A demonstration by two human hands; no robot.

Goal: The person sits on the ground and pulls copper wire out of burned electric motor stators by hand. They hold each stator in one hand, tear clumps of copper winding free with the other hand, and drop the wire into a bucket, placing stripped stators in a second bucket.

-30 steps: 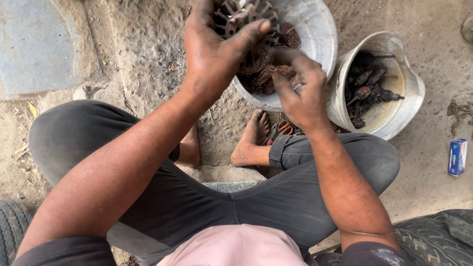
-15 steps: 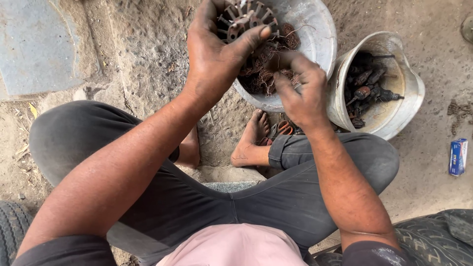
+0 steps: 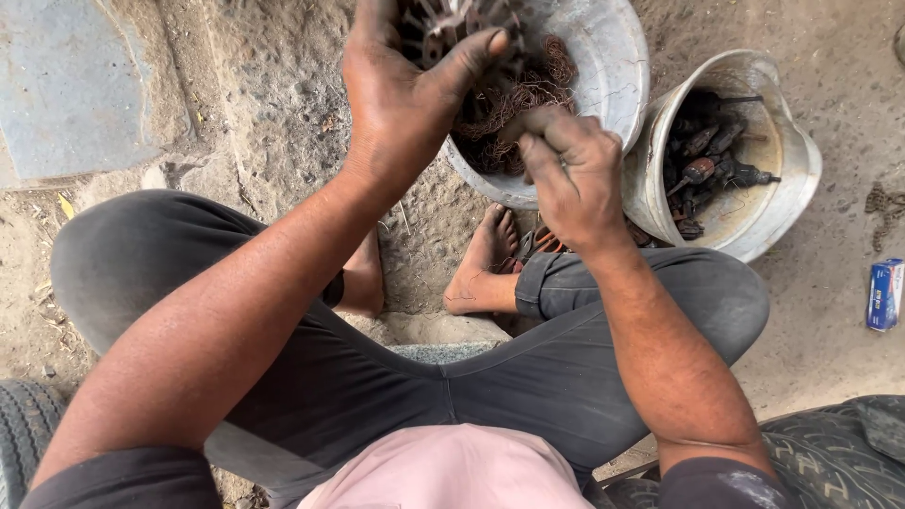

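1. A person sits cross-legged and barefoot on the dirt ground (image 3: 264, 113), working over two pale metal bowls.
2. The left hand (image 3: 405, 94) holds up a round, slotted motor core (image 3: 452, 24) at the top edge of the view, the thumb and fingers closed around its rim.
3. The right hand (image 3: 566, 174) is bunched tight just below it, the fingers (image 3: 542, 127) pinched together on what looks like thin copper wire; the strand itself is too fine to make out.
4. Directly beneath both hands, the larger bowl (image 3: 613, 66) holds a tangle of reddish copper wire (image 3: 528, 90).
5. Just beside it, to the right, the smaller bowl (image 3: 782, 179) contains dark, greasy motor parts (image 3: 707, 160).
6. A small blue box (image 3: 884, 294) lies on the ground at the right edge, well apart from the bowls.
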